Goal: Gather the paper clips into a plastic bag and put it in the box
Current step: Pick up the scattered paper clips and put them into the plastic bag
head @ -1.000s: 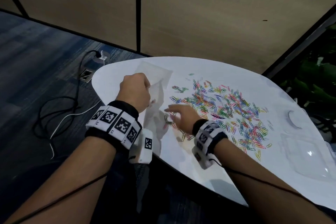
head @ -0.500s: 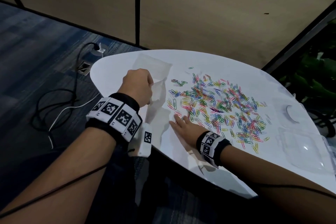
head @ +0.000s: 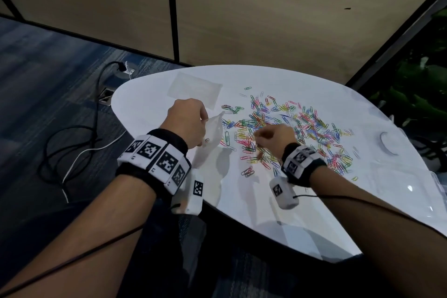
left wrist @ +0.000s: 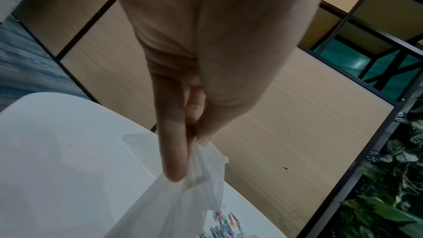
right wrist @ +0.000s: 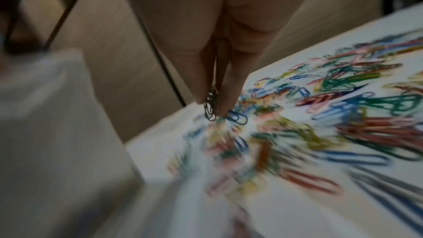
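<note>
Many coloured paper clips lie scattered over the middle of the white table. My left hand pinches the top edge of a clear plastic bag, which hangs just left of the clips; the left wrist view shows the bag held between thumb and fingers. My right hand hovers over the near side of the pile and pinches a small bunch of clips between its fingertips. A clear plastic box sits at the table's right edge.
A second flat plastic bag lies on the far left of the table. A round clear lid rests at the right. Cables trail on the carpet to the left. A beige partition wall stands behind; plants are at the right.
My right hand went from the bag's mouth to lying flat beside the pile, and now it is lifted with clips pinched in its fingertips. The left hand keeps holding the bag.
</note>
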`<state>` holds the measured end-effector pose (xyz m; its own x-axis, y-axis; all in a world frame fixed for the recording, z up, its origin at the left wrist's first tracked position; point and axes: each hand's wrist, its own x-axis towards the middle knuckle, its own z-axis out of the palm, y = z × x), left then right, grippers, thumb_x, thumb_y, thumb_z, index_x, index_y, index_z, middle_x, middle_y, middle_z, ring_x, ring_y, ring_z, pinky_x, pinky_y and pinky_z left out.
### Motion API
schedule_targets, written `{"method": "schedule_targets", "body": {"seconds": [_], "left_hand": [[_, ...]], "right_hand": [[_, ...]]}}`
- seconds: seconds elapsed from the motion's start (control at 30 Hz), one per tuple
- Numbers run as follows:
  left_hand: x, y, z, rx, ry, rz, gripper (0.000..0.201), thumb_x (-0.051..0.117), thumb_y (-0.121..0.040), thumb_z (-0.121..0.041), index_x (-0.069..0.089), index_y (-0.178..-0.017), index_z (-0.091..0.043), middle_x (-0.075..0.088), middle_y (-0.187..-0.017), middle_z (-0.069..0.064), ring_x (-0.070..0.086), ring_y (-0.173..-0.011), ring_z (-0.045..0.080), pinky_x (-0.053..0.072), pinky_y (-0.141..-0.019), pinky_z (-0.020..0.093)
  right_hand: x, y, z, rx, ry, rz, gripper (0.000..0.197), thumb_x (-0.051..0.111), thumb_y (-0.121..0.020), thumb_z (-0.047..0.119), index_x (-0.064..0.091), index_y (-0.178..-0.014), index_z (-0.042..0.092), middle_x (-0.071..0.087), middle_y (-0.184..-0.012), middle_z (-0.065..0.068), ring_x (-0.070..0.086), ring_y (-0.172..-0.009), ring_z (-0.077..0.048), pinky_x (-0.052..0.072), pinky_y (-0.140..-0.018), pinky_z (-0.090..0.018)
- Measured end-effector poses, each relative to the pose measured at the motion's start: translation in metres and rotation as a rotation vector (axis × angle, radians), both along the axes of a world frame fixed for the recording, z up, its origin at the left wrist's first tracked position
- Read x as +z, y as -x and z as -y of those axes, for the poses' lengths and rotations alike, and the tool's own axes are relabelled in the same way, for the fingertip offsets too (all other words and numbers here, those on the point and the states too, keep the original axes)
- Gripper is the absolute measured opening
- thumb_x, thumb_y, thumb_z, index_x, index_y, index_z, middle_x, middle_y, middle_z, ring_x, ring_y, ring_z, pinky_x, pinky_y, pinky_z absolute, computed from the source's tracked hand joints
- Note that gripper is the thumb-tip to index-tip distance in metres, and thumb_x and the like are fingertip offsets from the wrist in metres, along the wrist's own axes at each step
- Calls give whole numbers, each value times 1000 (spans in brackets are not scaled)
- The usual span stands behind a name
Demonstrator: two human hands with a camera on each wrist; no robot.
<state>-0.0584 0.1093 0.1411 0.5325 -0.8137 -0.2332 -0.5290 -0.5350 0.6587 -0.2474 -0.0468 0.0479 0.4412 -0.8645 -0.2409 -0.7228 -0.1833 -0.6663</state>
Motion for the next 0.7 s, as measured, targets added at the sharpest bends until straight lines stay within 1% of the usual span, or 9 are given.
{"method": "schedule_targets", "body": {"seconds": [0.07,0.13,0.2,0.27,0.37,0.43,0.5,0.57,0.7], "left_hand": [[-1,2,2,-11,-6,-12,24,59,-97,-5,60,-78,-18,76,-81,16,78,-69,31,65,-77,42],[0,7,4,-18,-13,-27,25,60,-97,-6,59,-76,-19,76,-80,16,78,-68,30,66,-76,43],[-1,12,5,-21,-9,-43,27,61,-97,-7,59,-73,-19,77,-78,17,78,-67,30,66,-75,43],[-2,17,7,-22,-3,-60,28,60,-97,-6,59,-72,-18,77,-77,18,78,-67,31,66,-75,43],[-6,23,11,-4,15,-81,26,62,-97,-9,59,-74,-19,77,-76,16,78,-63,30,66,-74,43],[-6,26,12,13,24,-96,24,64,-96,-10,59,-75,-20,76,-80,15,78,-62,29,66,-73,43],[-6,28,13,18,26,-121,22,61,-96,-5,60,-78,-17,75,-86,16,78,-65,31,66,-74,44],[-6,29,13,7,37,-137,16,58,-97,-3,64,-85,-12,75,-85,17,78,-67,33,66,-74,45],[-6,27,13,-14,42,-129,9,59,-96,-5,66,-90,-8,75,-84,17,78,-66,33,66,-74,45]], "right_hand": [[22,-1,7,-136,-192,304,16,75,-81,9,75,-97,11,76,-93,-4,74,-84,-19,59,-84,-33],[45,-5,4,-197,-386,607,20,73,-81,2,72,-101,1,74,-98,-16,73,-91,-29,58,-85,-33],[63,-14,-10,-156,-527,749,24,70,-83,-2,68,-106,-4,73,-100,-19,72,-91,-29,58,-83,-28],[71,-24,-29,-107,-606,794,24,68,-84,-2,66,-108,-7,73,-98,-18,72,-87,-25,58,-82,-26],[61,-36,-51,-82,-566,753,17,69,-84,-4,68,-101,-5,71,-93,-18,70,-79,-24,59,-79,-27],[51,-39,-59,-23,-341,588,13,72,-81,-2,72,-88,9,72,-88,-14,69,-76,-23,58,-79,-31],[45,-39,-62,47,-94,402,18,73,-77,1,73,-82,18,73,-81,-5,69,-72,-16,57,-77,-26],[45,-40,-64,121,15,324,12,73,-77,4,76,-84,13,72,-73,-1,67,-65,-11,55,-70,-21],[46,-45,-65,255,168,227,9,70,-81,12,78,-78,11,73,-68,-3,70,-65,-15,58,-69,-28]]}}
